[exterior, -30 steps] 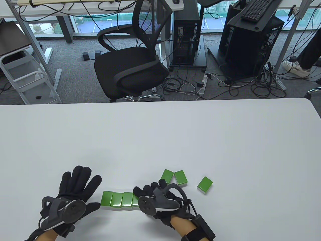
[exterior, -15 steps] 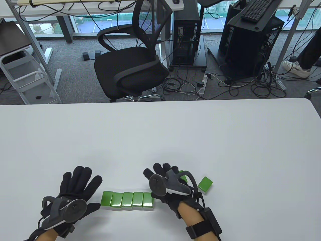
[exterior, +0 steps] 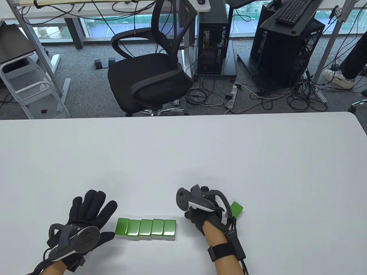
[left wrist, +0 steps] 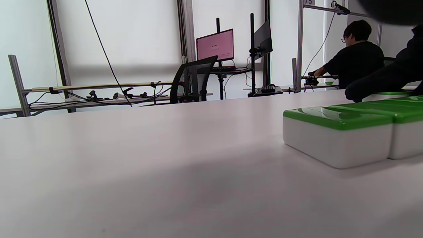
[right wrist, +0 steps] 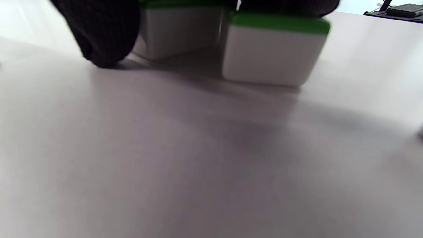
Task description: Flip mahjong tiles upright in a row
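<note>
Five green-backed mahjong tiles (exterior: 146, 227) lie face down in a tight row near the front edge. My left hand (exterior: 97, 212) lies flat with fingers spread, just left of the row, holding nothing. In the left wrist view the row's end tile (left wrist: 337, 135) is close at the right. My right hand (exterior: 205, 197) sits right of the row over two loose tiles. In the right wrist view my fingers rest on the green tops of these two tiles (right wrist: 271, 53), and the thumb (right wrist: 99, 33) touches the table beside them. Another loose tile (exterior: 237, 208) peeks out right of the hand.
The white table (exterior: 200, 149) stretches far beyond the tiles. A black office chair (exterior: 149, 74) stands behind the table's far edge, with computer towers and cables on the floor.
My right hand has left the right end of the row, which now shows five tiles, and moved right and farther over the two loose tiles. The left hand has not moved.
</note>
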`<state>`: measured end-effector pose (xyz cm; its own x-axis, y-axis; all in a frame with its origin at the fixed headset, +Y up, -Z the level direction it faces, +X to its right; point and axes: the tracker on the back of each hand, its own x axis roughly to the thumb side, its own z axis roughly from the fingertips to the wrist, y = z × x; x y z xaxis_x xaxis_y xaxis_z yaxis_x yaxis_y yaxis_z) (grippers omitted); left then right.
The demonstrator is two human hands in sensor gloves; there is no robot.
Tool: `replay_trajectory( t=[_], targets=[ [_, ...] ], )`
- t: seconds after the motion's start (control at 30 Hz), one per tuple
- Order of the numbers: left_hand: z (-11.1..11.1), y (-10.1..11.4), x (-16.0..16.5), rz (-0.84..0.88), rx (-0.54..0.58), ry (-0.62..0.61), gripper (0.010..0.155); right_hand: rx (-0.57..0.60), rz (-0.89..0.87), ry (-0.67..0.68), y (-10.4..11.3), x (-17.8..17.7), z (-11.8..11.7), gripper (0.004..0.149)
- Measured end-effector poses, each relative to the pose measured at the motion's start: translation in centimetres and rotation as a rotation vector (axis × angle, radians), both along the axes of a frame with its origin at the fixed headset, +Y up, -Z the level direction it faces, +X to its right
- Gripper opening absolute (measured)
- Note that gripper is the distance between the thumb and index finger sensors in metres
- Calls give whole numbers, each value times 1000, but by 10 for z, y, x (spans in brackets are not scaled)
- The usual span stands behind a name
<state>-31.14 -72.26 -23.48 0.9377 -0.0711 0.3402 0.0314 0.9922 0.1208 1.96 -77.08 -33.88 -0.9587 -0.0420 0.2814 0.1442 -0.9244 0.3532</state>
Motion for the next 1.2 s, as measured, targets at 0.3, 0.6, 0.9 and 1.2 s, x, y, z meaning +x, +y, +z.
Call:
replay_trajectory(
  t=[0.3, 0.6, 0.9, 1.2],
  targets=[
    [0, -1, 1, -16, -12, -1, 91, 146, -56, 96, 0, 3, 5, 68],
    [-1, -2, 1, -16, -19, -3, 91, 262, -148, 273, 11, 8, 41, 71],
    [0, -3, 2, -25, -19, -6, 91, 205, -159, 352, 16, 12, 78, 80],
    [0, -3, 3, -30, -14, -11, 91, 185, -151, 375, 8, -4, 89, 83]
  ],
)
